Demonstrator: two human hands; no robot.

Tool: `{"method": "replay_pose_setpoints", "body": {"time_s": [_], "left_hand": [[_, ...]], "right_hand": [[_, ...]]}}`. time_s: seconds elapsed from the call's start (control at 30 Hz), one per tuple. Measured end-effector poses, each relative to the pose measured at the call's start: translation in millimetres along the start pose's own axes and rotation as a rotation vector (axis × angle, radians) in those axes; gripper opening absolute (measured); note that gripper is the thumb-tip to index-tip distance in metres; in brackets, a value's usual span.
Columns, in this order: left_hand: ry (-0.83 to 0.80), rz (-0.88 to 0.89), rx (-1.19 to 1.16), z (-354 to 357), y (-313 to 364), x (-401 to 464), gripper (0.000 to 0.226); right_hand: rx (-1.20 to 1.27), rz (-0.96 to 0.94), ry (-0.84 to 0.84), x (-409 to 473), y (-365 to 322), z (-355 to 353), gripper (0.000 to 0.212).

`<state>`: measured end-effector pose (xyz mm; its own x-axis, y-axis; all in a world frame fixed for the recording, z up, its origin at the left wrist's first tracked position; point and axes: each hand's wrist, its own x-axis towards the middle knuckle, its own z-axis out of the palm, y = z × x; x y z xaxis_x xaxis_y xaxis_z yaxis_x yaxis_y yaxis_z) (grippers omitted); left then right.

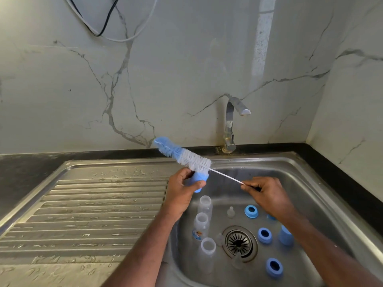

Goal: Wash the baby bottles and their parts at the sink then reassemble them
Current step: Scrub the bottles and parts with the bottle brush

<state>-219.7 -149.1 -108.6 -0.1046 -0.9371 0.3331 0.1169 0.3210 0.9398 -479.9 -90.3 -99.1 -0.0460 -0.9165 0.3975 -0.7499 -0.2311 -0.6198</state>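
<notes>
Brush (pixel 182 155) — blue-and-white bristles on a thin white wire stem, held aslant above the left rim of the sink (pixel 323 183), bristle end pointing up and left toward the wall. Right hand (pixel 267 192) pinches the far end of the stem between thumb and fingers. Left hand (pixel 180 189) curls round a blue cap (pixel 198 182) just under the white bristles, which touch its upper edge.

Sink contents — three clear bottles (pixel 202 224) standing in a row along the left side, mouths open upward; the middle one bears a coloured label. Three blue rings (pixel 264 235) lie on the basin floor to the right of the drain (pixel 239 243), and a second blue cap (pixel 286 236) stands beside the middle ring. One clear teat (pixel 230 211) stands near the uppermost ring; others near the drain are too faint to count.

Tap (pixel 233 121) at the back edge, no water running. Wet ribbed draining board (pixel 93 204) to the left. Marble-patterned wall (pixel 145 79) behind.
</notes>
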Motion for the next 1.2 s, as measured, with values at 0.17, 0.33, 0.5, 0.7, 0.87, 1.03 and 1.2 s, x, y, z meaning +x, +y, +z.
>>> {"method": "replay_pose_setpoints", "body": {"time_s": [0.17, 0.33, 0.5, 0.7, 0.87, 1.03, 1.2], "left_hand": [[0.064, -0.012, -0.079, -1, 6, 4, 0.037], [0.082, -0.004, -0.111, -17, 7, 3, 0.032], [-0.013, -0.003, -0.053, 6, 6, -3, 0.046], [0.068, -0.024, -0.137, -9, 11, 1, 0.035], [0.003, -0.039, -0.103, 11, 7, -6, 0.040], [0.066, -0.033, -0.127, 2, 12, -1, 0.037], [0.007, -0.048, -0.052, 2, 9, -4, 0.038]], "right_hand": [[0.008, 0.018, 0.018, 0, 9, -13, 0.017], [-0.014, 0.052, -0.025, -3, 16, -17, 0.019], [-0.008, -0.013, 0.006, 1, -6, 0, 0.012], [0.057, 0.116, -0.018, -5, 24, -29, 0.026], [0.049, 0.027, -0.023, -1, 1, -4, 0.014], [0.049, 0.086, -0.051, -2, 16, -19, 0.015], [0.061, 0.108, -0.051, -2, 22, -20, 0.014]]}}
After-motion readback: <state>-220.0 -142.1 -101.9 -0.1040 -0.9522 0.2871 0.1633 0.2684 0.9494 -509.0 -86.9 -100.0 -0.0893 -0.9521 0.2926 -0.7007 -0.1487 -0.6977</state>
